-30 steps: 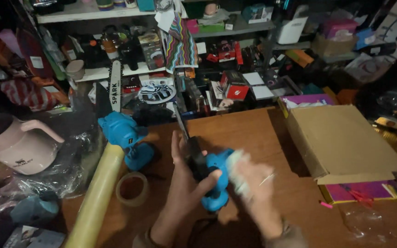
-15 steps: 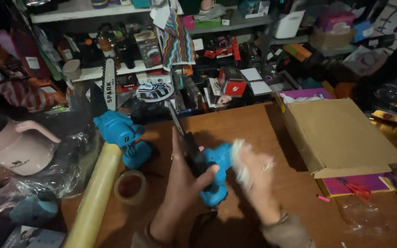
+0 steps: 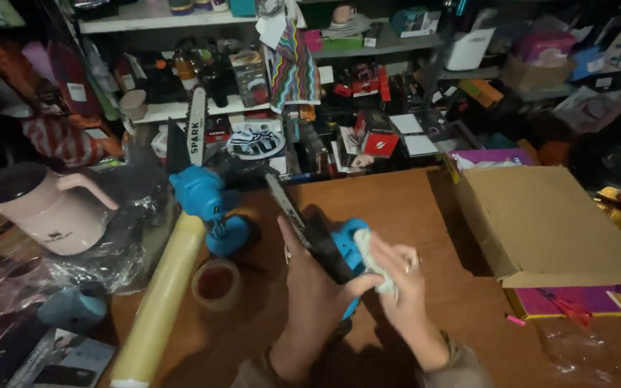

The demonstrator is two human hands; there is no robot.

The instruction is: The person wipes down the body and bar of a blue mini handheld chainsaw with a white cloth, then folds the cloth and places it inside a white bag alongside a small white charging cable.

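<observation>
Our left hand (image 3: pixel 315 287) grips the blue saw (image 3: pixel 339 248) above the surface (image 3: pixel 397 208), mid-wipe. Our right hand (image 3: pixel 397 280) presses a cloth (image 3: pixel 376 262) to its body; we judge cleaning unfinished.

A flat brown cardboard box (image 3: pixel 548 226) lay at the table's right, over a purple package (image 3: pixel 576 302). A red-and-black box (image 3: pixel 379 136) stood on the shelves behind.

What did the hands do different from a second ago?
The right hand with its white cloth slid in against the blue mini chainsaw, pressing on its body. The left hand tilted the saw a little but kept its grip. The second blue saw, tape roll and cardboard box stayed put.
</observation>
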